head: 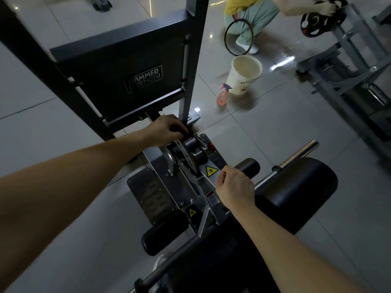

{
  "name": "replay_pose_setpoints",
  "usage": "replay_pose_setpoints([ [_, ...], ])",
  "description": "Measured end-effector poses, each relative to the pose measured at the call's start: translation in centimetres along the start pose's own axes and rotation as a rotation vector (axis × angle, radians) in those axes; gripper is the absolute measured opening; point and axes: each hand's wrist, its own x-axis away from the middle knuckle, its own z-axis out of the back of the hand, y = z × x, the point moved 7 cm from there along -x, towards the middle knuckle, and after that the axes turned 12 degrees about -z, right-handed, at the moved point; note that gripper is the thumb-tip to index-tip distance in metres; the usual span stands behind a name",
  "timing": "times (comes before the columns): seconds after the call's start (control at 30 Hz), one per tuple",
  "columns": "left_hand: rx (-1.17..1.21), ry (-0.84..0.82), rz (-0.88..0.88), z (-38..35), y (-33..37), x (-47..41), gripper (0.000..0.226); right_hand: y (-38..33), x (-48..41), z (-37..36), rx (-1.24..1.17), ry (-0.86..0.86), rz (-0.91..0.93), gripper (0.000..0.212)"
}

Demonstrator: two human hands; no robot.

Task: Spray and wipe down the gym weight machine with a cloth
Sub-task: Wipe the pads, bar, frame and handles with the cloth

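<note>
A dark grey weight machine [118,81] with black pads fills the middle of the head view. My left hand [165,130] grips a dark cloth [179,130] and presses it against the base of the upright post, just above the pivot joint. My right hand [234,187] rests with curled fingers on the metal arm beside a yellow warning sticker [211,171]; I cannot tell whether it holds anything. A pink spray bottle [223,96] stands on the floor beyond the machine, away from both hands.
A cream bucket [243,75] stands by the spray bottle. Behind it a person [251,15] crouches near a black hoop [238,37] and a weight plate [317,24]. Another grey machine frame [349,66] occupies the right. The tiled floor is glossy.
</note>
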Motion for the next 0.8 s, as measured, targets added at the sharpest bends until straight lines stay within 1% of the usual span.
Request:
replay_pose_setpoints([
  [0.03,0.085,0.143,0.037,-0.4,-0.4,0.3,0.018,0.1,0.0,0.0,0.002,0.003,-0.001,0.018],
  [0.07,0.182,0.306,0.112,-1.0,-1.0,0.8,0.019,0.1,0.0,0.0,0.005,0.003,-0.001,0.018],
  [0.17,0.559,0.783,0.384,-3.2,-1.6,3.2,0.030,0.1,0.0,-0.2,0.011,-0.007,0.000,0.018],
  [0.2,0.658,0.896,0.452,-4.0,-1.4,4.0,0.035,0.1,-0.1,-0.3,0.008,-0.007,-0.001,0.019],
  [0.23,0.738,0.969,0.512,-4.8,-1.1,4.8,0.037,0.1,-0.1,-0.3,0.005,-0.004,-0.001,0.019],
  [0.27,0.815,0.997,0.565,-5.8,-0.8,5.3,0.038,0.2,-0.2,-0.4,0.007,-0.002,-0.003,0.019],
  [0.3,0.874,0.990,0.611,-6.9,-0.4,5.8,0.037,0.3,-0.2,-0.5,0.007,-0.004,-0.005,0.020],
  [0.37,0.943,0.913,0.670,-9.6,1.1,7.1,0.036,0.4,-0.3,-0.7,-0.007,-0.017,-0.015,0.019],
  [0.5,1.039,0.794,0.655,-12.9,4.2,8.7,0.046,0.3,-0.3,-0.7,-0.026,-0.029,-0.023,0.018],
  [0.57,1.044,0.692,0.668,-13.1,5.3,8.2,0.042,0.6,-0.4,-0.7,-0.015,-0.023,-0.025,0.018],
  [0.63,1.052,0.650,0.698,-12.2,5.5,7.7,0.038,0.5,-0.3,-0.8,-0.001,-0.013,-0.010,0.019],
  [0.7,1.026,0.681,0.710,-10.1,5.0,6.7,0.037,0.4,-0.3,-0.7,0.020,-0.009,0.005,0.018],
  [0.8,0.911,0.802,0.669,-5.7,3.1,4.6,0.038,0.2,-0.3,-0.8,0.026,-0.023,0.012,0.017],
])
